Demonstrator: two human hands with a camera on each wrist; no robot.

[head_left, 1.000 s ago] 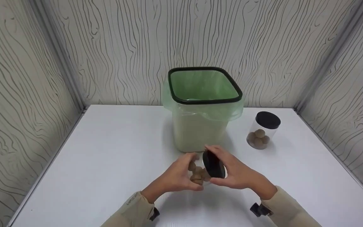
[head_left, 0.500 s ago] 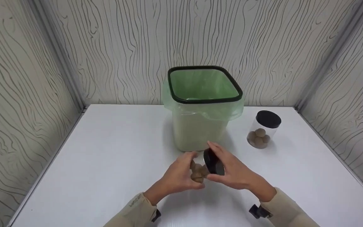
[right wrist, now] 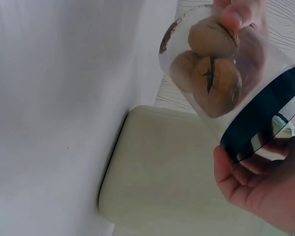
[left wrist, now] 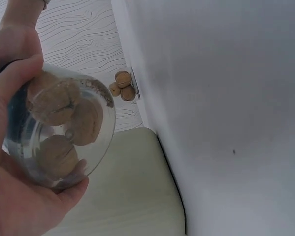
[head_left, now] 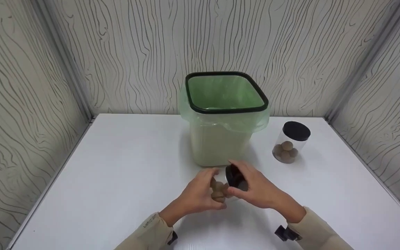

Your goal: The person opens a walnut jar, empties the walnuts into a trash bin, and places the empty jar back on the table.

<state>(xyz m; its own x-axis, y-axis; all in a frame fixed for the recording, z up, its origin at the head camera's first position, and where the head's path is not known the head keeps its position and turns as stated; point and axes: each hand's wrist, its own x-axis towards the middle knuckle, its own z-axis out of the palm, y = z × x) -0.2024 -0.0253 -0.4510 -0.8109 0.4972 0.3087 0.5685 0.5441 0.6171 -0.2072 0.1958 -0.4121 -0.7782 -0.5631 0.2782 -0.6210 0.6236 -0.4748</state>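
Both my forearms come in from the near side of the table and converge just in front of the bin. My left hand is curved in a wide C round the body of a clear jar, thumb on the near side, fingers on the far side. My right hand grips its black lid, thumb and fingers bent over opposite sides of the rim. The jar is tilted, lid end to the right, held above the table and well apart from its far edge.

Materials: the jar is smooth, transparent and cylindrical. The walnuts inside are brown and rounded; one shows a dark split. The bin is pale, with rounded corners, a squarish black rim and a thin, translucent green liner folded over the outside. The table is white and smooth; the wall panels carry wavy wood-grain lines. My sleeves are beige.

Counts: two jars, two lids, one bin. At least three walnuts show in the held jar; fingers and lid obscure the full number. The second jar stands upright towards the far right corner, lid on, four walnuts visible.
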